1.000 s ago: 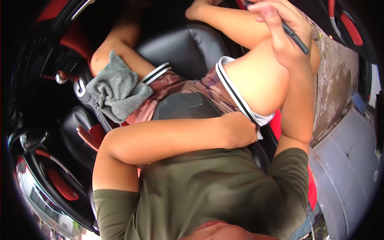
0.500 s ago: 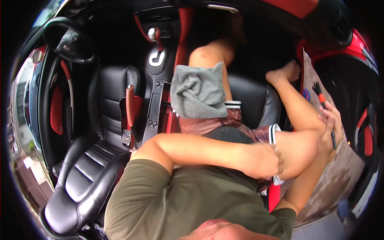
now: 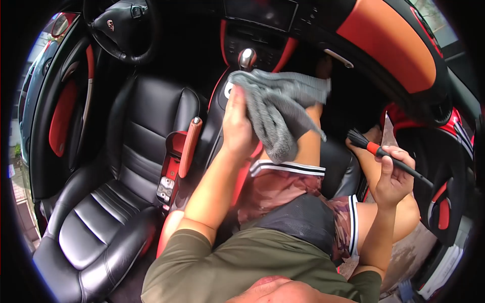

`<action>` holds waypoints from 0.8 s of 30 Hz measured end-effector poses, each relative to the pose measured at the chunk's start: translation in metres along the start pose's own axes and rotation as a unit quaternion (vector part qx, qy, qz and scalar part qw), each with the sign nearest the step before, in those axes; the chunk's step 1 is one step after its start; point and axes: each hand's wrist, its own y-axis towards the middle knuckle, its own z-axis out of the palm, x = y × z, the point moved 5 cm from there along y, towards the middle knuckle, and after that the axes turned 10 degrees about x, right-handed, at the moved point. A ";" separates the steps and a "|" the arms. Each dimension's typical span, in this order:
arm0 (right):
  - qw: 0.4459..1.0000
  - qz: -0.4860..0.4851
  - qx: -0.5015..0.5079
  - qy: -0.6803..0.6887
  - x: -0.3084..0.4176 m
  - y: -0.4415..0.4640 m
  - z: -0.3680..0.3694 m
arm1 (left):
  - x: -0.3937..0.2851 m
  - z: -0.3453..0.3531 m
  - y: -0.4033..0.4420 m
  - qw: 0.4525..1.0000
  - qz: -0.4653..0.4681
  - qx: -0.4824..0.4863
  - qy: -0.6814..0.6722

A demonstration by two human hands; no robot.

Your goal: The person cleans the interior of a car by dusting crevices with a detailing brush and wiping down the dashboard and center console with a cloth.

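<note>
My left hand (image 3: pixel 238 127) is closed on a grey microfibre towel (image 3: pixel 275 113), which hangs in loose folds above my left knee and is partly blurred. The towel hides part of the gear selector surround. My right hand (image 3: pixel 394 179) grips the dark handle of a detailing brush (image 3: pixel 372 147) with an orange-red band. Its black bristles point up and to the left, away from the cloth. The brush is above my right leg, touching nothing that I can see.
Close to the towel stand the gear lever (image 3: pixel 247 58) and the handbrake (image 3: pixel 191 147). A black leather driver's seat (image 3: pixel 96 222) is on the left, below the steering wheel (image 3: pixel 124 30). The orange and black dashboard (image 3: pixel 389 45) curves across the upper right, near the open door (image 3: pixel 429 146).
My left hand has moved from beside my right thigh to the towel and lifted it off my left knee. The brush has come up and inward, now tilted left. The view has shifted.
</note>
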 end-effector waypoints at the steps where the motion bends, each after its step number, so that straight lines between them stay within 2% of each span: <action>1: 0.998 -0.036 -0.003 0.042 0.013 0.014 0.017 | -0.007 0.011 0.008 0.994 0.007 0.016 -0.104; 2: 0.994 -0.071 -0.004 0.083 0.027 0.025 0.036 | -0.009 0.024 0.015 0.978 0.014 0.032 -0.208; 3: 0.996 -0.058 -0.006 0.073 0.037 0.034 0.058 | 0.006 0.022 0.016 0.961 -0.022 0.096 -0.258; 4: 0.989 -0.083 -0.001 0.119 0.047 0.046 0.087 | 0.024 0.020 0.013 0.972 -0.048 0.074 -0.216; 5: 0.992 -0.104 0.056 0.050 0.045 0.056 0.108 | 0.028 0.040 0.010 0.953 -0.024 0.135 -0.270; 6: 0.985 -0.126 0.112 -0.020 0.042 0.063 0.126 | 0.035 0.049 0.010 0.948 -0.039 0.153 -0.277; 7: 0.985 -0.093 0.139 -0.045 0.043 0.072 0.134 | 0.041 0.058 0.010 0.942 -0.055 0.171 -0.283; 8: 0.982 -0.058 0.168 -0.068 0.045 0.080 0.142 | 0.051 0.055 0.010 0.954 -0.111 0.141 -0.240; 9: 0.983 -0.072 0.157 -0.053 0.046 0.091 0.147 | 0.060 0.048 0.016 0.930 -0.117 0.163 -0.308; 10: 0.986 -0.069 0.145 -0.040 0.044 0.097 0.148 | 0.062 0.041 0.023 0.912 -0.084 0.158 -0.368; 12: 0.982 -0.111 0.121 -0.096 0.053 0.113 0.147 | 0.039 0.027 0.036 0.899 -0.021 0.076 -0.430; 14: 0.972 -0.163 0.096 -0.142 0.056 0.125 0.152 | 0.054 0.003 0.039 0.871 -0.028 0.028 -0.489; 16: 0.964 -0.190 0.097 -0.157 0.058 0.136 0.160 | 0.078 -0.006 0.042 0.816 -0.049 0.029 -0.575; 17: 0.954 -0.180 0.124 -0.205 0.068 0.147 0.165 | 0.084 -0.005 0.045 0.822 -0.035 0.037 -0.567; 18: 0.941 -0.240 0.123 -0.206 0.071 0.162 0.173 | 0.088 -0.005 0.045 0.842 -0.044 0.052 -0.535; 20: 0.927 -0.277 0.095 -0.233 0.077 0.192 0.183 | 0.094 -0.003 0.041 0.879 -0.067 0.082 -0.465; 22: 0.896 -0.362 0.035 -0.254 0.082 0.229 0.197 | 0.091 0.000 0.044 0.881 -0.056 0.119 -0.454; 24: 0.926 -0.264 0.062 -0.261 0.078 0.258 0.211 | 0.095 -0.003 0.047 0.888 -0.059 0.151 -0.430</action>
